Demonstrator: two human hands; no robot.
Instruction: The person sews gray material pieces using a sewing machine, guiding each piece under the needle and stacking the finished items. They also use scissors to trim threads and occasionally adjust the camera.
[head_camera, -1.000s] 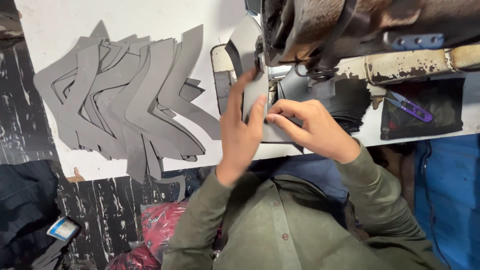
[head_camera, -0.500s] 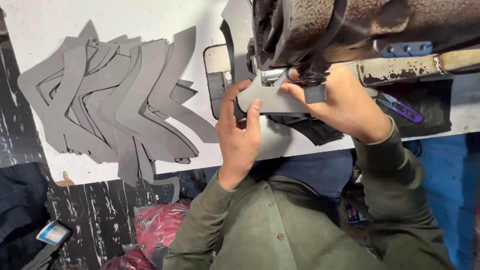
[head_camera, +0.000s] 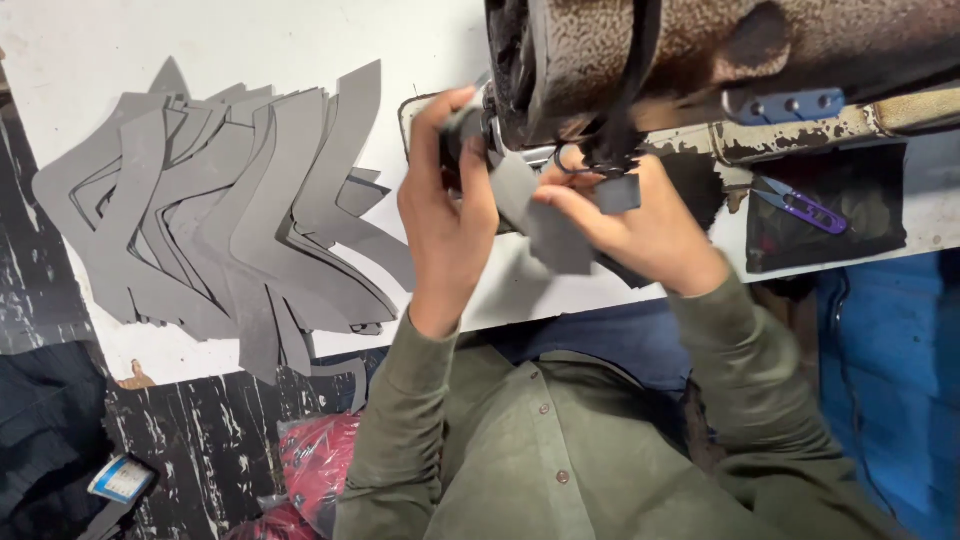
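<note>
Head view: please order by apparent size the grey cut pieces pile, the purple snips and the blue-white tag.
1. grey cut pieces pile
2. blue-white tag and purple snips: they look about alike, so no ranking.

We note an olive-green, long-sleeved buttoned shirt with small round buttons down the front. Both sleeves end at the wrists, behind the fingers; left hand (head_camera: 447, 205) and right hand (head_camera: 640, 225) are bare.

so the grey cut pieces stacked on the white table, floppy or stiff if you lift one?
Probably semi-stiff: the grey cut pieces lie flat with crisp edges and no drape. Likely light, since they look like thin sheet. The stack is fanned and overlapping, so a push would probably slide several across the white table together.
</note>
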